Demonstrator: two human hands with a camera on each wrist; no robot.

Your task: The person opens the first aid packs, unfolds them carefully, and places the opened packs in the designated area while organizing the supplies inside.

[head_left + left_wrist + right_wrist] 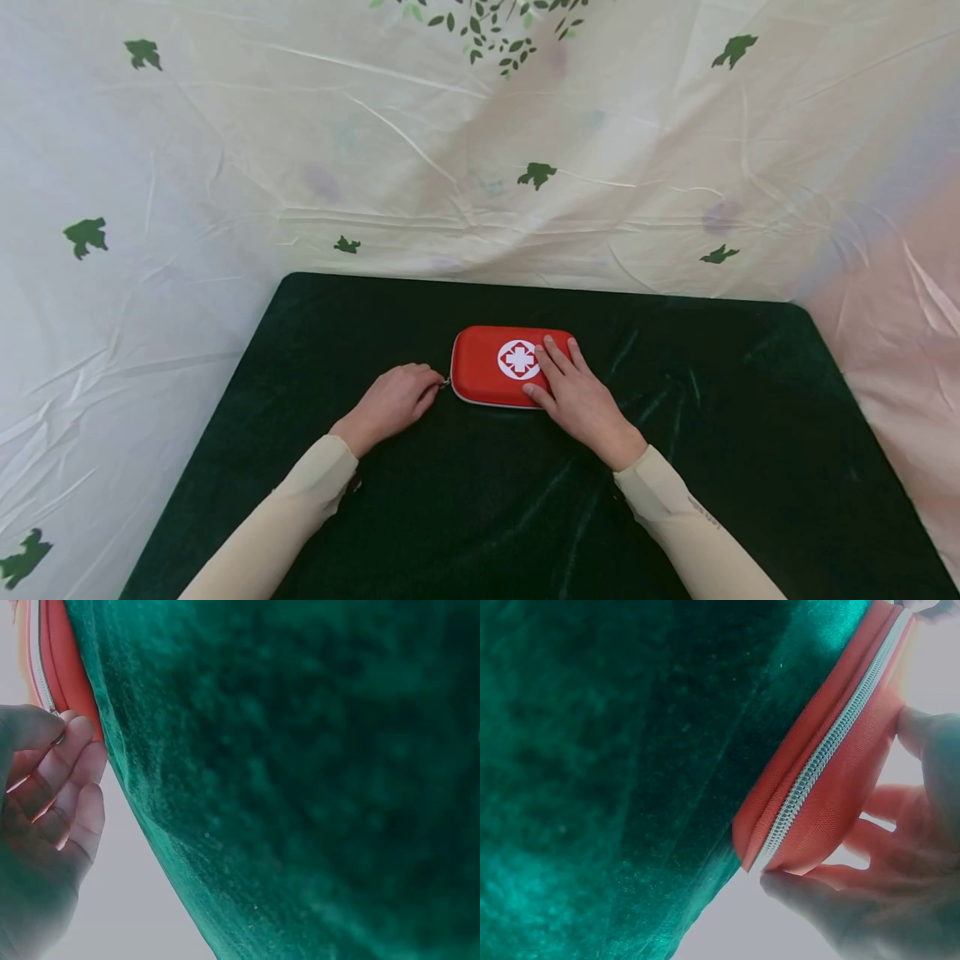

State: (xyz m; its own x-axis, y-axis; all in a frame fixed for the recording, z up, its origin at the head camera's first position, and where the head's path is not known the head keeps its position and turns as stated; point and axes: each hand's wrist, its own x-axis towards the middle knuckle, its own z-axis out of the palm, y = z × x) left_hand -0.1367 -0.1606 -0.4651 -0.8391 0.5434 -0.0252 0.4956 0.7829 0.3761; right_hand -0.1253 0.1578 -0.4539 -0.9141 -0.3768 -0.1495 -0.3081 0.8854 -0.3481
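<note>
A red first-aid case (478, 358) with a white cross in a round emblem lies flat on the dark green cloth. At its left end my left hand (392, 404) pinches the small metal zipper pull (58, 739) between thumb and index finger; the other fingers curl loosely below. My right hand (581, 398) rests on the case's right part with fingers spread, partly covering the emblem. Along the side facing me, the silver zipper (817, 761) shows its teeth meshed in the right wrist view. The far side of the case is hidden.
Green velvet cloth (480, 500) covers the table, with a few creases to the right of the case. Pale hanging fabric (420, 142) with green leaf and bird prints stands behind the table and along both sides.
</note>
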